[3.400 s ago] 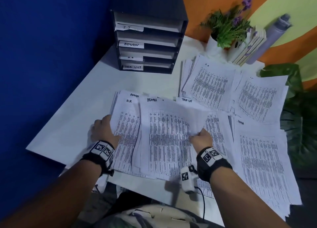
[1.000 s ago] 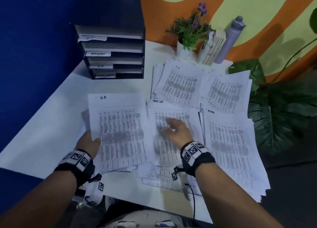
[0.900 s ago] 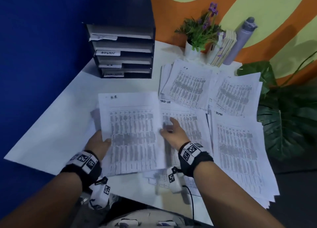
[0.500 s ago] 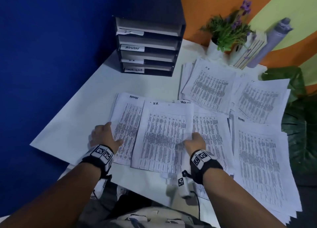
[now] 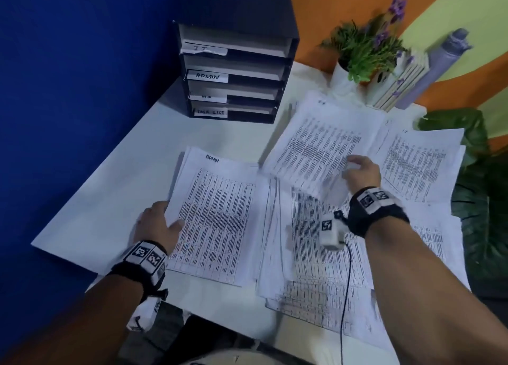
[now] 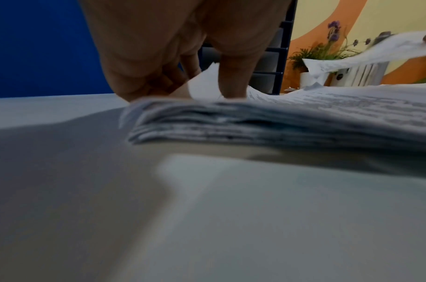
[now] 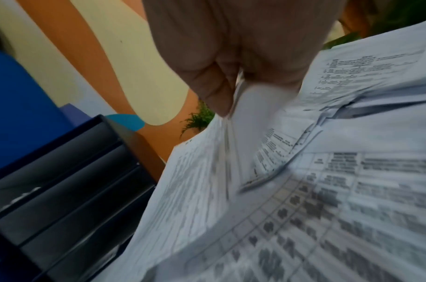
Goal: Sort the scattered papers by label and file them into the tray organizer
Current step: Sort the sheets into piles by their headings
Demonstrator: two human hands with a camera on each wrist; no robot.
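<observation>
Printed sheets cover the white table. My left hand [image 5: 160, 225] grips the left edge of the stack topped by an ADMIN sheet [image 5: 217, 216], thumb on top; the left wrist view shows the fingers [image 6: 231, 76] on that stack's [image 6: 279, 122] edge. My right hand [image 5: 360, 172] pinches a sheet marked H.R. [image 5: 316, 150] and holds it lifted above the other piles; in the right wrist view the thumb and fingers [image 7: 214, 85] clamp the sheet's corner [image 7: 207, 190]. The black tray organizer [image 5: 233, 73], with slots labelled IT, ADMIN, H.R. and TASK LIST, stands at the back left.
An IT sheet [image 5: 417, 161] lies at the back right and another pile [image 5: 324, 268] sits under my right forearm. A potted purple-flowered plant [image 5: 365, 51], books [image 5: 398, 87] and a grey bottle [image 5: 437, 62] stand by the wall. A large-leafed plant [image 5: 483, 199] is beyond the right edge.
My right hand has taken the H.R. sheet off the near stack and carried it up and to the right. The ADMIN sheet is now on top under my left hand.
</observation>
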